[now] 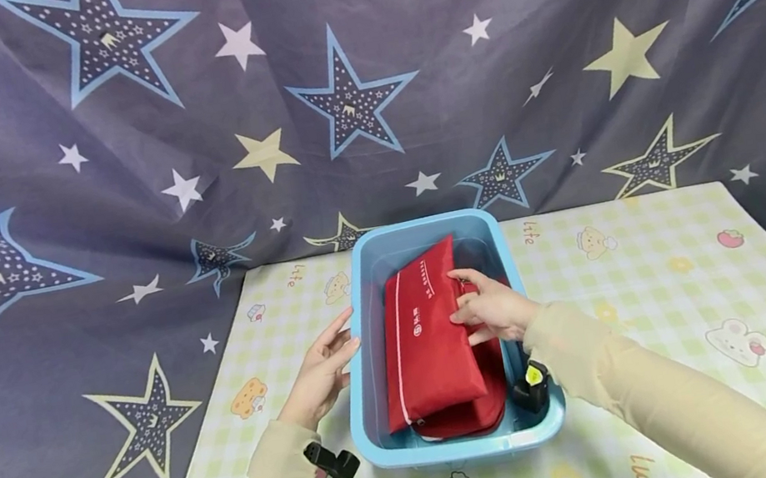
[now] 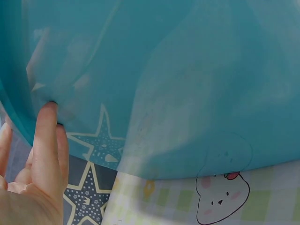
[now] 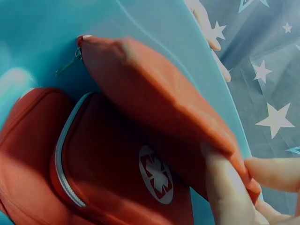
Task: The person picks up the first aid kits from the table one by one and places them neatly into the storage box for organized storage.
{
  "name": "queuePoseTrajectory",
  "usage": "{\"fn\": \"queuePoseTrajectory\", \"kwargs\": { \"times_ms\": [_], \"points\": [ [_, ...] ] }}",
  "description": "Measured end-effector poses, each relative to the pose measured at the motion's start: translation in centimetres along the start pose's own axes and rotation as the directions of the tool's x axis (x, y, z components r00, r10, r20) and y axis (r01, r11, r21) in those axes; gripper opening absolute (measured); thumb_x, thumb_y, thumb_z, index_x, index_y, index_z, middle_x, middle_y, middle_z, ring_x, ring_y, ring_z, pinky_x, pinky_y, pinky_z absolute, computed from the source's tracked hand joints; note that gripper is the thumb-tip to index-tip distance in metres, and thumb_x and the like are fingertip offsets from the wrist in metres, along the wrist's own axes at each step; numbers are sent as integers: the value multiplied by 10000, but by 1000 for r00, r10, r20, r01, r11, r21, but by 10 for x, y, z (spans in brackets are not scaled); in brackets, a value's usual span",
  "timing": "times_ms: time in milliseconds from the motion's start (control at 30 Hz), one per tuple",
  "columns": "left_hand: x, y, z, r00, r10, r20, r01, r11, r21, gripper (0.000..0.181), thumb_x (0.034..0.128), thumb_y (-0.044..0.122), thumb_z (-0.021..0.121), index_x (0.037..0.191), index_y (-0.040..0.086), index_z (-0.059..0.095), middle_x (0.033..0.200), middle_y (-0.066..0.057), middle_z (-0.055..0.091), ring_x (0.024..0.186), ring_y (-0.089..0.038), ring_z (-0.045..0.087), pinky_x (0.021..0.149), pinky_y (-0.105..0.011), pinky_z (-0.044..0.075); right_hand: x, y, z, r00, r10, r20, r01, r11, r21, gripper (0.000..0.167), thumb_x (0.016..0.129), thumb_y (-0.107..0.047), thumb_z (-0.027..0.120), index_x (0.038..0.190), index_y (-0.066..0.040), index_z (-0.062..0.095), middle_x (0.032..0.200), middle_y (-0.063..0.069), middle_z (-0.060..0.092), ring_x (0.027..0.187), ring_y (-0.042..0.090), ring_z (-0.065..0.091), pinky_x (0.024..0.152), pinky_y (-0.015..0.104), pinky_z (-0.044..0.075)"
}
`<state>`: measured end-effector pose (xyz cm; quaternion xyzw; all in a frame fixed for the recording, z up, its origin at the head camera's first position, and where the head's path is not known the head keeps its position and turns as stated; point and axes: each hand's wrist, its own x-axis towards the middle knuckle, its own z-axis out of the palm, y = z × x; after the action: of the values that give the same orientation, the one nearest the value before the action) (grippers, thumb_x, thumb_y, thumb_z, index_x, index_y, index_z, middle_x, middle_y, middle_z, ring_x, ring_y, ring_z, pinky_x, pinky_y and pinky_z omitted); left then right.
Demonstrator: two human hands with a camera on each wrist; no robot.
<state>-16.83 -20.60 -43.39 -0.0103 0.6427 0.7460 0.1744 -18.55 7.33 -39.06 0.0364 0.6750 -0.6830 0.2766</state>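
Note:
A flat red zippered pouch (image 1: 426, 350) with white print leans tilted inside a blue plastic tub (image 1: 363, 420). My right hand (image 1: 493, 307) pinches the pouch's right edge between thumb and fingers, clearly seen in the right wrist view (image 3: 229, 187). Beneath the pouch lies a red case (image 3: 112, 164) with a pale zipper and a white medical emblem, partly covered. Another red piece (image 3: 33, 145) sits beside that case. On the tub's left side, my left hand (image 1: 322, 376) rests with fairly straight fingers (image 2: 46, 140) against the outer wall.
The tub stands on a table with a checked, cartoon-printed cloth (image 1: 651, 295). A dark curtain with stars (image 1: 373, 181) hangs behind the table. Small black devices (image 1: 332, 461) are strapped at both wrists; the right one (image 1: 532, 387) is over the tub's inside right edge.

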Motion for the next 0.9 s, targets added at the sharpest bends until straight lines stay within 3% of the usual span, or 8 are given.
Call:
{"fn": "queuePoseTrajectory", "kwargs": {
  "times_ms": [500,733,900],
  "points": [
    [0,0,1,1000,-1,-7,1,1000,-1,571,969,110,523,1490,203,310,1202,-27,466,954,-100,585,688,-306,569,-4,-3,-3,999,-8,36,7,999,38,717,910,28,517,1502,-142,150,1270,231,471,915,220,615,753,420,574],
    [0,0,1,1000,2,2,-2,1000,-2,571,971,112,521,1492,201,305,1205,-25,472,962,-98,586,702,-302,568,-11,-9,-4,997,-28,68,22,995,99,715,882,48,533,1477,-93,162,1143,201,524,884,216,636,791,454,555],
    [-1,1,1,1000,-2,-4,2,1000,-4,576,968,115,527,1492,200,305,1203,-25,474,957,-98,590,706,-300,570,-13,-15,-3,995,4,97,-15,993,114,696,896,17,540,1472,-101,167,1165,198,523,925,238,636,830,438,546]
  ]
}}
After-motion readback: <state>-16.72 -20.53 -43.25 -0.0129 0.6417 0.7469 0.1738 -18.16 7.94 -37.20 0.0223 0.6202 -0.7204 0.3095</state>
